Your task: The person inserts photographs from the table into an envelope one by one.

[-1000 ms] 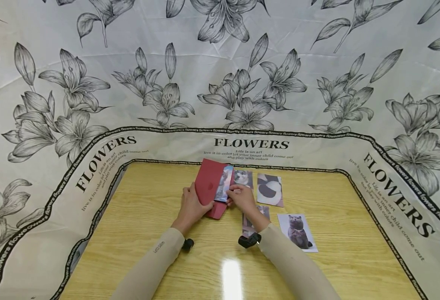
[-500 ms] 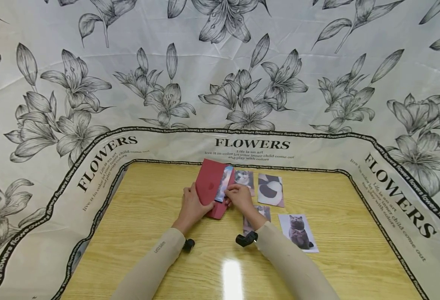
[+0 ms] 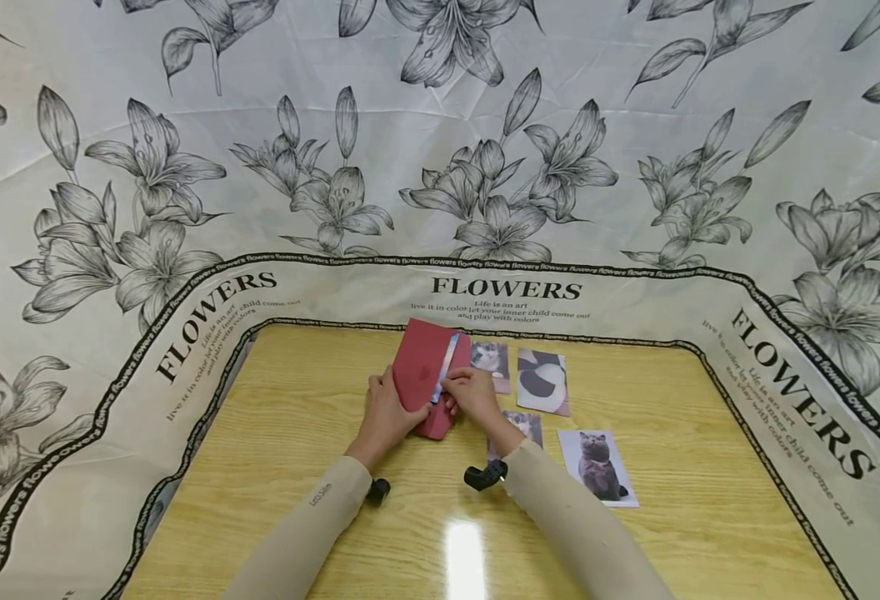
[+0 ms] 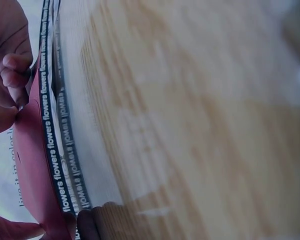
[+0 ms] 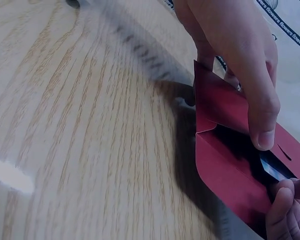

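A red envelope (image 3: 422,354) stands tilted over the far middle of the table, its mouth facing right. My left hand (image 3: 389,418) grips it along its left and lower edges, the thumb near the opening. Out of the mouth shows a narrow strip of a bluish photo card (image 3: 447,360), the rest hidden inside. Between its fingertips my right hand (image 3: 475,395) pinches the card's outer edge. In the right wrist view the envelope (image 5: 230,170) gapes open, with a corner of the card (image 5: 272,167) between the two hands.
Right of the envelope lie several photo cards: a cat face (image 3: 490,358), a dark-and-white one (image 3: 542,379), one partly under the right forearm (image 3: 527,425), and a grey cat (image 3: 597,467). A flower-printed cloth (image 3: 507,287) borders the wooden table (image 3: 297,533).
The bluish card has slid left, deeper into the envelope, so a narrower strip shows. My right hand has moved slightly left with it, while the left hand keeps its hold.
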`<action>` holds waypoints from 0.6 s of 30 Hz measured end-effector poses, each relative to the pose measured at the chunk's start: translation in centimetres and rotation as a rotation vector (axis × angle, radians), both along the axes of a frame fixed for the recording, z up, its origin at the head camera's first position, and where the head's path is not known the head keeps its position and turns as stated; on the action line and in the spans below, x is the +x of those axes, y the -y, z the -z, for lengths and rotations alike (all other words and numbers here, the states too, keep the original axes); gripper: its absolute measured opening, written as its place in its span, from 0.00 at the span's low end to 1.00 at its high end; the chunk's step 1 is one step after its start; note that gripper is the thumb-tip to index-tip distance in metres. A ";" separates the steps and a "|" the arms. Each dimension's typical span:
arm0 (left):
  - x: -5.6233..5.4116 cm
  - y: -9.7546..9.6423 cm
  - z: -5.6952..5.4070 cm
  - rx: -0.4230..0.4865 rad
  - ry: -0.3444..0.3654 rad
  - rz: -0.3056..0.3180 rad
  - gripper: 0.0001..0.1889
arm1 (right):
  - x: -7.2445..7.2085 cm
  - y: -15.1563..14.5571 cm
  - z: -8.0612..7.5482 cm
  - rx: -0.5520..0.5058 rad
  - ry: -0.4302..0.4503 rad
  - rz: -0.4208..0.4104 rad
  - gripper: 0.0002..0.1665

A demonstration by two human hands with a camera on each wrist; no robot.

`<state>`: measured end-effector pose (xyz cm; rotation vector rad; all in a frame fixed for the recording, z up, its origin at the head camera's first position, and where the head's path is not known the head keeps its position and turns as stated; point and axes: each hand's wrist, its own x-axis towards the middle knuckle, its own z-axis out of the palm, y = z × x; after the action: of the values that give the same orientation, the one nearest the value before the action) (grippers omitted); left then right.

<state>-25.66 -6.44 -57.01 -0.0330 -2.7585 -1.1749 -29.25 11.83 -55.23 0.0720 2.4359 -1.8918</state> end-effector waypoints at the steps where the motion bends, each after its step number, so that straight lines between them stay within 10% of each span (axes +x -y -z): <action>1: 0.0 0.0 0.0 0.000 0.002 0.000 0.58 | 0.0 0.0 0.0 0.005 0.001 0.000 0.10; 18: 0.0 -0.1 -0.2 0.002 0.030 -0.004 0.59 | -0.3 -0.1 0.2 0.011 0.024 0.014 0.10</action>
<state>-25.62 -6.34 -56.84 -0.0096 -2.7821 -1.1870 -29.53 11.88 -55.38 0.1111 2.4371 -1.8721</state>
